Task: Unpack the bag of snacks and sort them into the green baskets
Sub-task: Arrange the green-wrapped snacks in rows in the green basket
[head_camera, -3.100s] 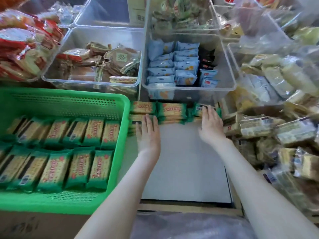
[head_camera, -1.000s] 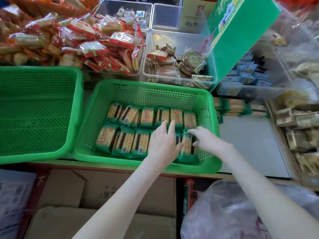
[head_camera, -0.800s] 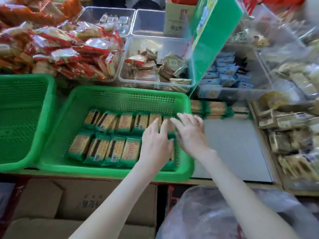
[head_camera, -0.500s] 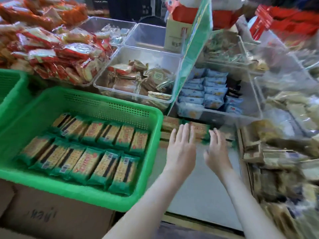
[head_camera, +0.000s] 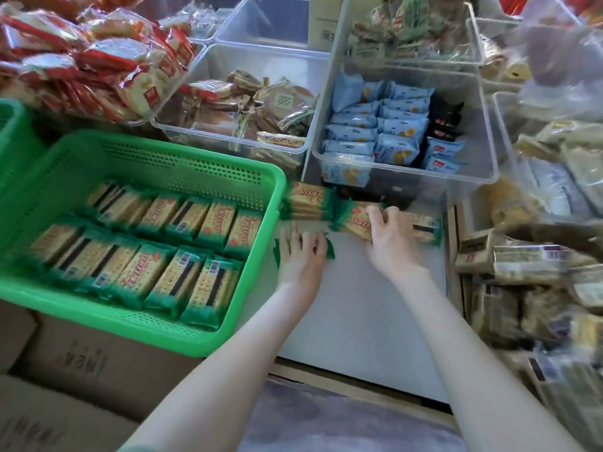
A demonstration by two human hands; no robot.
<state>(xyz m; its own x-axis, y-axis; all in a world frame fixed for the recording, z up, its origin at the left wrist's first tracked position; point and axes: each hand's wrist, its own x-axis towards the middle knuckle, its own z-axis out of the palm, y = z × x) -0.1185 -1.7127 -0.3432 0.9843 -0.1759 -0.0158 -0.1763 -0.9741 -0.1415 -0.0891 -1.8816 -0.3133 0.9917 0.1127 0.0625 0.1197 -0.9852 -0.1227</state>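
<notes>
both forearms reach up from the bottom of the frame. the left hand (head_camera: pixel 303 256) lies palm down on a green cracker packet (head_camera: pixel 330 250) at centre; whether it grips cannot be told. the right hand (head_camera: pixel 393 238) curls round a cracker stack (head_camera: pixel 356 221) on the white tabletop (head_camera: pixel 359 314), right of the green basket (head_camera: pixel 163 164) and below a clear bin (head_camera: pixel 479 132).

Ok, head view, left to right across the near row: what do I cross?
Green basket → left hand on a loose pack → right hand gripping cracker packs → heap of tan-wrapped snacks.
</notes>
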